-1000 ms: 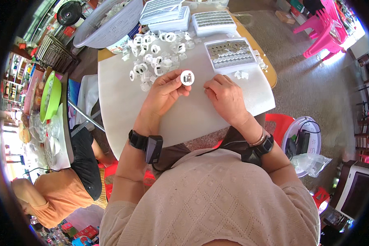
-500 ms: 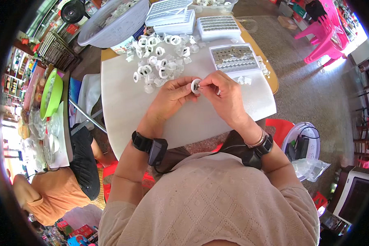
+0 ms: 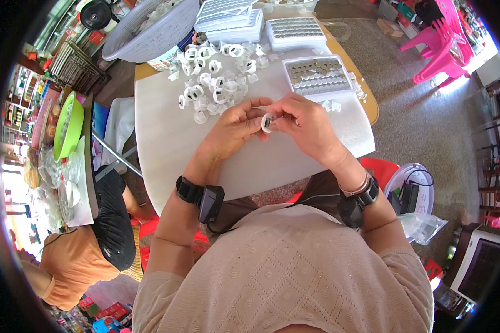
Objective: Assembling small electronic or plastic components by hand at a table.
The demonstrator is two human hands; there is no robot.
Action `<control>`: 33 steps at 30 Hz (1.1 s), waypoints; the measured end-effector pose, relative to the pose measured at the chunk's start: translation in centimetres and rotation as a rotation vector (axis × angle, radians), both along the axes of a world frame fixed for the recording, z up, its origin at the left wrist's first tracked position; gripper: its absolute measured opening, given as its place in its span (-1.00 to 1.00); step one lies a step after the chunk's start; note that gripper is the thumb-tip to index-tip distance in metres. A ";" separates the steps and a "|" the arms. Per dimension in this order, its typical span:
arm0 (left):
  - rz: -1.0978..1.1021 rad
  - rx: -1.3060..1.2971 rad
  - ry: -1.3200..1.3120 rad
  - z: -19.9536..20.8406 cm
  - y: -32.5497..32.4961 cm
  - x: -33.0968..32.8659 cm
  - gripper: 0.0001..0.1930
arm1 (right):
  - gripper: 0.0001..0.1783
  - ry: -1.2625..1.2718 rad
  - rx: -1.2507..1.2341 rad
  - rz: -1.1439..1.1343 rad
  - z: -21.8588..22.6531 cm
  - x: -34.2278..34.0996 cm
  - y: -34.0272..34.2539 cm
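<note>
Over the white table top (image 3: 205, 166), my left hand (image 3: 233, 129) is closed, its thumb and fingers pinching a small round white plastic part (image 3: 266, 123) with a dark slot. My right hand (image 3: 312, 126) meets it from the other side, thumb and forefinger pressed at the part's face. Whatever sits between those right fingertips is too small to make out. Beyond my hands lies a loose pile of similar white round parts (image 3: 219, 95). To the right of the pile is a white tray (image 3: 323, 97) with rows of small silvery discs.
Stacked disc trays (image 3: 233, 34) and another filled tray stack (image 3: 295, 41) stand at the back, beside a grey plastic basket (image 3: 150, 41). Small clear pieces (image 3: 331, 106) lie near the disc tray. At left, a person in an orange shirt (image 3: 78, 258) sits by another table with a green basin (image 3: 68, 127).
The white part has turned slightly and moved a little lower between my hands. My right fingers have shifted against its face. The grip of my left hand stays on it.
</note>
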State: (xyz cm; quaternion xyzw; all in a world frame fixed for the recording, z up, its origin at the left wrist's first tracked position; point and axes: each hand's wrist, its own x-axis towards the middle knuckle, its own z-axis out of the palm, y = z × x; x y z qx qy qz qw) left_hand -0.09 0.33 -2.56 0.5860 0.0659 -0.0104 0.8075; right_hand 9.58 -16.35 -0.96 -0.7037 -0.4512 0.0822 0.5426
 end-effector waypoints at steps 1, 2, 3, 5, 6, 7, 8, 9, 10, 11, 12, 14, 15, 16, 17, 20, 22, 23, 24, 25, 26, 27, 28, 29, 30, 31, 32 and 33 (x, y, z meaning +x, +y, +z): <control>-0.002 0.000 0.001 -0.2 0.1 0.1 -0.61 | -0.86 0.001 0.000 -0.002 -0.1 0.0 -0.1; -0.052 0.013 0.002 -0.5 0.4 0.1 -0.61 | -0.86 0.003 -0.025 0.011 -0.1 0.0 -0.2; -0.102 0.027 0.003 -0.6 0.5 0.1 -0.61 | -0.86 0.006 -0.050 0.025 -0.1 0.0 -0.2; -0.108 0.046 0.002 -0.6 0.6 0.0 -0.60 | -0.86 -0.007 -0.048 0.021 -0.3 -0.1 -0.2; -0.115 0.065 0.001 -0.6 0.5 0.0 -0.59 | -0.86 -0.020 -0.046 0.016 -0.5 -0.1 -0.2; -0.115 0.065 0.001 -0.6 0.5 0.1 -0.59 | -0.86 -0.020 -0.046 0.016 -0.7 -0.1 -0.1; -0.116 0.042 0.019 -0.6 0.6 0.1 -0.58 | -0.85 0.016 -0.038 0.016 -0.9 -0.1 -0.1; -0.116 0.020 0.036 -0.6 0.6 0.2 -0.57 | -0.85 0.051 -0.029 0.015 -1.1 0.0 0.0; -0.117 0.020 0.037 -0.8 0.7 0.2 -0.57 | -0.85 0.052 -0.028 0.014 -1.2 0.0 0.0; -0.113 -0.021 0.036 -1.1 1.0 0.2 -0.56 | -0.85 0.062 -0.021 0.003 -1.2 0.0 0.2; -0.108 -0.061 0.035 -1.3 1.2 0.2 -0.54 | -0.85 0.072 -0.013 -0.008 -1.2 -0.1 0.4; -0.135 -0.094 0.029 -1.5 1.6 0.1 -0.54 | -0.86 0.204 0.028 0.027 -1.7 -0.1 0.5; -0.162 -0.131 0.024 -1.6 1.7 0.1 -0.53 | -0.86 0.336 0.066 0.061 -1.9 -0.1 0.6; -0.163 -0.129 0.025 -1.6 1.7 0.2 -0.53 | -0.86 0.337 0.068 0.060 -1.9 -0.1 0.6; -0.160 -0.142 0.022 -1.4 1.5 0.1 -0.53 | -0.86 0.319 0.062 0.059 -1.7 -0.1 0.5; -0.135 -0.143 0.021 -1.6 1.5 0.2 -0.52 | -0.86 0.273 0.017 0.026 -1.6 -0.4 0.5; -0.113 -0.130 0.021 -1.7 1.6 0.2 -0.53 | -0.86 0.243 -0.022 -0.004 -1.8 -0.4 0.6; -0.131 -0.148 0.019 -1.7 1.6 0.2 -0.53 | -0.86 0.407 0.029 0.054 -2.1 -0.1 0.7; -0.150 -0.166 0.017 -1.7 1.7 0.3 -0.54 | -0.86 0.571 0.080 0.114 -2.3 0.0 0.7; -0.150 -0.165 0.016 -1.7 1.7 0.3 -0.54 | -0.86 0.570 0.081 0.114 -2.4 0.2 0.7; -0.141 -0.187 0.017 -1.8 1.7 0.3 -0.53 | -0.86 0.583 0.107 0.149 -2.3 0.2 0.7; -0.131 -0.209 0.018 -1.8 1.6 0.3 -0.53 | -0.86 0.596 0.134 0.185 -2.3 0.2 0.6; -0.131 -0.210 0.020 -1.8 1.6 0.3 -0.53 | -0.86 0.598 0.133 0.185 -2.3 0.2 0.7; -0.126 -0.214 0.019 -1.8 1.6 0.3 -0.53 | -0.85 0.613 0.129 0.192 -2.3 0.3 0.7; -0.121 -0.219 0.019 -1.8 1.6 0.3 -0.54 | -0.85 0.628 0.126 0.199 -2.4 0.3 0.8; -0.120 -0.219 0.020 -1.7 1.6 0.3 -0.54 | -0.85 0.629 0.125 0.199 -2.1 0.4 0.7; -0.125 -0.211 0.022 -1.6 1.6 0.3 -0.54 | -0.86 0.609 0.100 0.191 -1.8 0.4 0.6; -0.129 -0.203 0.023 -1.5 1.5 0.3 -0.54 | -0.87 0.590 0.074 0.184 -1.6 0.4 0.5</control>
